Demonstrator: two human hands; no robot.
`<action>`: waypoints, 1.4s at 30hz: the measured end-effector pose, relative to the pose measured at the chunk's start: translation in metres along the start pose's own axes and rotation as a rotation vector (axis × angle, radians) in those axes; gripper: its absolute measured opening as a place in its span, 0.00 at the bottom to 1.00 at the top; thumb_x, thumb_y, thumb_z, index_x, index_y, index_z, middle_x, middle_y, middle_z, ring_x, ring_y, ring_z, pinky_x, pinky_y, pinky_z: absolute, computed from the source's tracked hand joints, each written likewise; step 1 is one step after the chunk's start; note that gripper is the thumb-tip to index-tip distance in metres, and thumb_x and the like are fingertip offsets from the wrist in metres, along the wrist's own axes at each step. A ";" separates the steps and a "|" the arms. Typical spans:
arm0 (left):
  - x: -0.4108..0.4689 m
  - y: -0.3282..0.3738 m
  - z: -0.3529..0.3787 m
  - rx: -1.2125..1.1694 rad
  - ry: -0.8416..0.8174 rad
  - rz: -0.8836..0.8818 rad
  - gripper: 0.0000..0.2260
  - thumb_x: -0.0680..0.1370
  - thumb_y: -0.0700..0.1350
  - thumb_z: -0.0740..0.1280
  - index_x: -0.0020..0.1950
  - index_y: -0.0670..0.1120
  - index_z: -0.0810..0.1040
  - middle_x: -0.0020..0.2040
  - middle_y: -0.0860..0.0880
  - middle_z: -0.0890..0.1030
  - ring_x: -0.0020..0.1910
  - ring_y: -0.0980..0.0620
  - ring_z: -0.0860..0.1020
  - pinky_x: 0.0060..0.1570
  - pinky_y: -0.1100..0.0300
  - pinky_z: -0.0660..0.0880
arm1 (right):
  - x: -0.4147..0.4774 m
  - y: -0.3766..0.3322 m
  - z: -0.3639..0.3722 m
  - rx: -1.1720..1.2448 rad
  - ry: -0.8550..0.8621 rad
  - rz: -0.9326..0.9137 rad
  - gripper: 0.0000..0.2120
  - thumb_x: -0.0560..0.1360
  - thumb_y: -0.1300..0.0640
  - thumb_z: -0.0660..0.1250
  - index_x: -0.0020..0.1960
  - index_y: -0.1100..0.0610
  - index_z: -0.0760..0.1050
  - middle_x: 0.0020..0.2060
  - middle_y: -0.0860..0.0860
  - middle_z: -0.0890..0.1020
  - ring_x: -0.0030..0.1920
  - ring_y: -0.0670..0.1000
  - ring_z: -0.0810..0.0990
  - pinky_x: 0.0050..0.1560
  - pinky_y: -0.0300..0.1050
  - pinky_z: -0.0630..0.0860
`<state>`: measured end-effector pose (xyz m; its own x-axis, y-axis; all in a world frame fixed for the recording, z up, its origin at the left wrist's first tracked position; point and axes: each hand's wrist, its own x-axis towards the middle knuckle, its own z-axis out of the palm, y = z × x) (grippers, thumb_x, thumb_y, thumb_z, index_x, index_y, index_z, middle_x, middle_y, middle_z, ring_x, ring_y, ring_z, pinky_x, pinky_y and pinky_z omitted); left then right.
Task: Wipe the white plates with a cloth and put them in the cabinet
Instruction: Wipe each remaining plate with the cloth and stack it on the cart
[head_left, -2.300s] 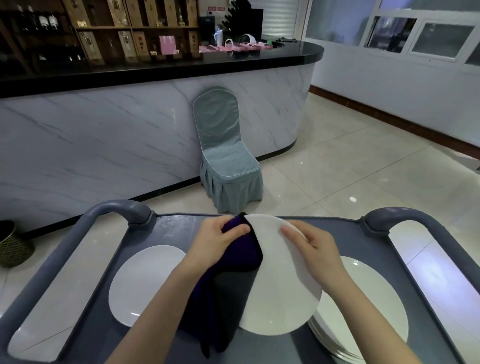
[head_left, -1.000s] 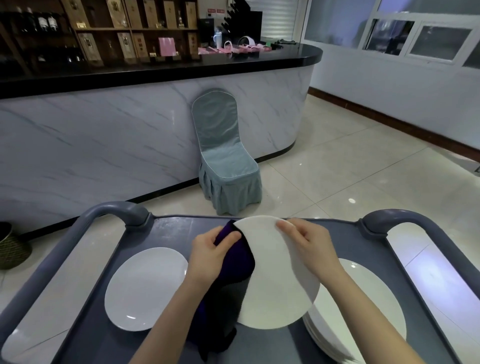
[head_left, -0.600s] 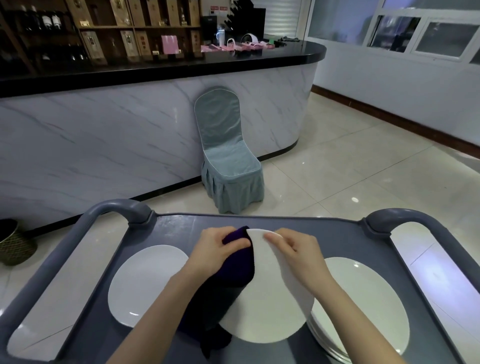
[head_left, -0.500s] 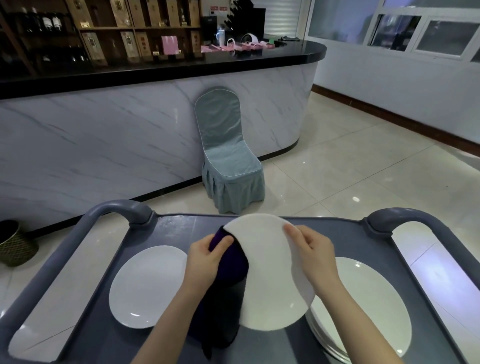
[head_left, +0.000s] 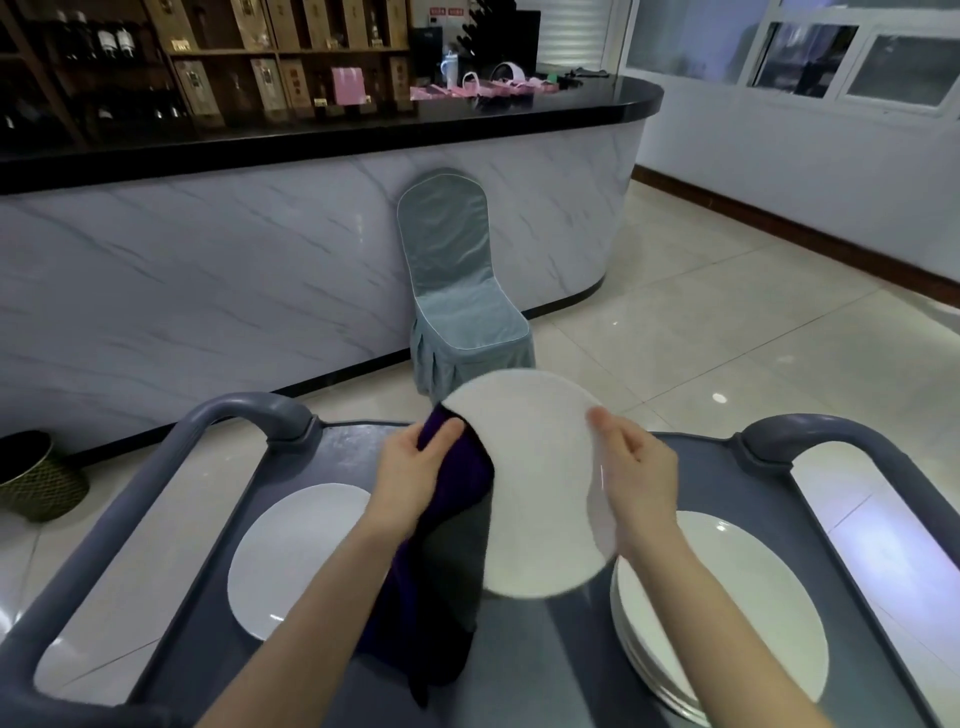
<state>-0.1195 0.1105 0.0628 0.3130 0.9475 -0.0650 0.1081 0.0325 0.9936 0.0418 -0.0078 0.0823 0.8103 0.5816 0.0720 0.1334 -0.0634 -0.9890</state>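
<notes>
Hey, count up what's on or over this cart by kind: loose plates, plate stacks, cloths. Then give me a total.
Loose plates: 2 (held plate, left plate)
Plate stacks: 1 (right stack)
Cloths: 1 (dark cloth)
Total: 4

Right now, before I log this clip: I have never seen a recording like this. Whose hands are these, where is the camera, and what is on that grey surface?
There is no machine here. A person works with bare hands, and the one picture comes from a camera worn on their head, looking forward and down. The right hand holds a lifted plate by its rim, tilted above a grey cart. The left hand grips a dark purple cloth against that plate. On the cart lie a single plate on the left and a stack of plates on the right. Beyond the cart stand a covered chair and a marble-fronted bar counter.
</notes>
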 end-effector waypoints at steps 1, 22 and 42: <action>-0.005 -0.005 0.008 -0.120 0.127 -0.084 0.11 0.78 0.50 0.68 0.41 0.44 0.80 0.35 0.52 0.83 0.35 0.54 0.80 0.35 0.62 0.76 | -0.006 0.001 0.008 0.156 0.120 0.089 0.24 0.79 0.48 0.67 0.29 0.55 0.63 0.27 0.46 0.64 0.31 0.46 0.62 0.32 0.41 0.61; -0.021 -0.002 -0.003 0.078 -0.028 0.089 0.06 0.78 0.48 0.69 0.42 0.49 0.82 0.38 0.53 0.84 0.36 0.60 0.80 0.36 0.66 0.75 | 0.009 -0.006 -0.016 -0.245 -0.261 -0.194 0.20 0.79 0.47 0.67 0.34 0.59 0.73 0.29 0.48 0.69 0.32 0.44 0.66 0.33 0.38 0.62; -0.036 -0.035 -0.011 0.011 0.051 -0.031 0.10 0.78 0.47 0.70 0.39 0.43 0.80 0.35 0.48 0.84 0.33 0.55 0.80 0.32 0.62 0.76 | -0.003 0.011 -0.017 -0.201 -0.245 -0.123 0.17 0.79 0.48 0.67 0.35 0.54 0.77 0.28 0.48 0.75 0.31 0.42 0.69 0.32 0.33 0.66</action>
<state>-0.1453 0.0788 0.0316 0.2609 0.9611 -0.0909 0.1279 0.0589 0.9900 0.0501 -0.0240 0.0731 0.6231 0.7709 0.1322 0.3515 -0.1250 -0.9278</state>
